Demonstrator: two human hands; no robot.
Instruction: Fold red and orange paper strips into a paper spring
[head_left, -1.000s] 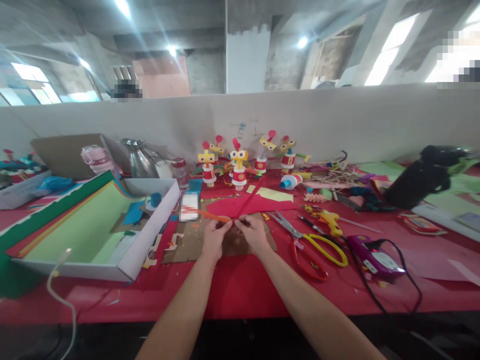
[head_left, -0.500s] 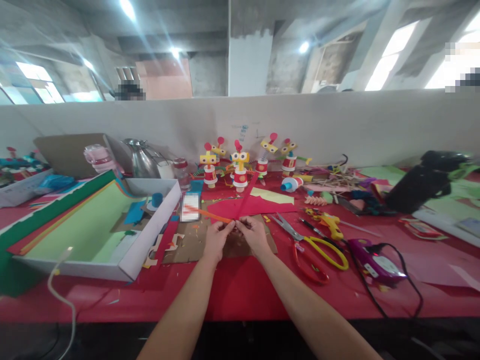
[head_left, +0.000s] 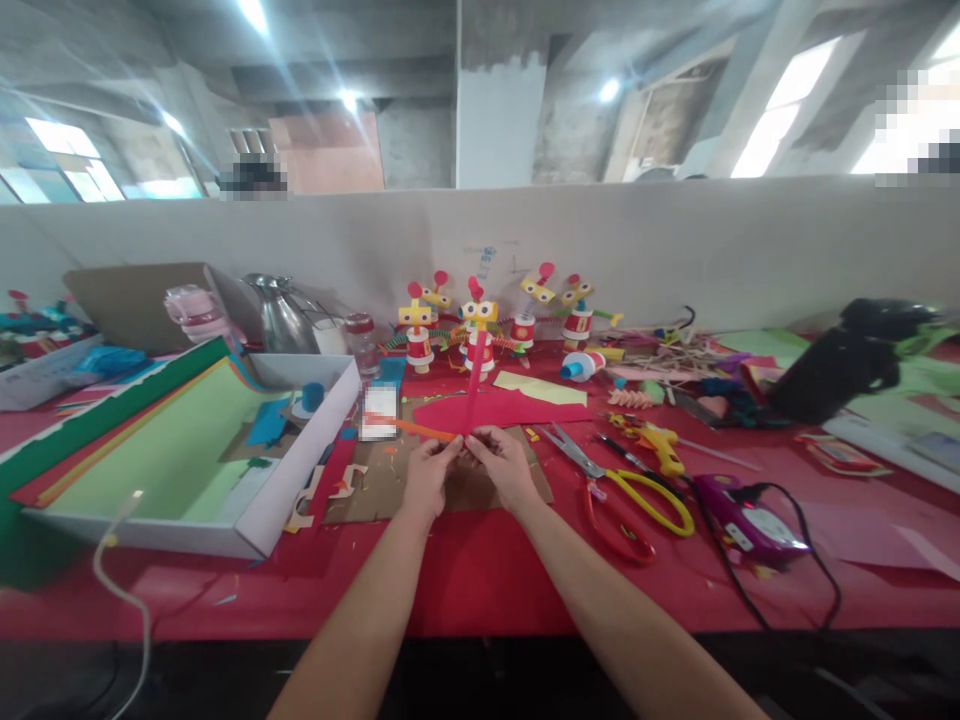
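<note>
Both hands meet over a brown cardboard sheet [head_left: 382, 495] on the red table. Between the fingertips of my left hand [head_left: 429, 470] and my right hand [head_left: 501, 462], an orange paper strip [head_left: 420, 430] and a red paper strip [head_left: 475, 385] come together. The orange strip runs off to the left; the red one points up and away from me. Each hand is closed in a pinch at the strips' joined ends, which the fingers partly hide. Behind them lie a red paper sheet [head_left: 525, 410] and a pale yellow paper piece [head_left: 544, 389].
Scissors [head_left: 592, 470] with red and yellow handles lie right of the cardboard, near a yellow glue gun [head_left: 664, 450] and a purple corded device [head_left: 754, 525]. A white box [head_left: 311, 480] holding coloured paper stands left. Several paper robot figures [head_left: 420, 345] line the back wall.
The red strip has swung left, from leaning right to nearly upright. The hands stay together, pinching the strips in almost the same place.
</note>
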